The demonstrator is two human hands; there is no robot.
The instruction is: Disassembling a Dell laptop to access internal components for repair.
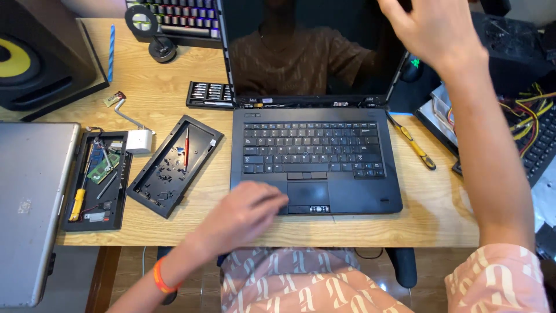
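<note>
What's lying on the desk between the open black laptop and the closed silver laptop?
In the head view: two shallow black plastic trays holding small parts, plus a small white adapter block.

Speaker (40,55), closed silver laptop (32,203), two black trays (174,165) of parts, screwdriver bit set (209,94), backlit keyboard (176,14)

Left hand (246,211) flat, right hand (431,26) raised, spread.
</note>
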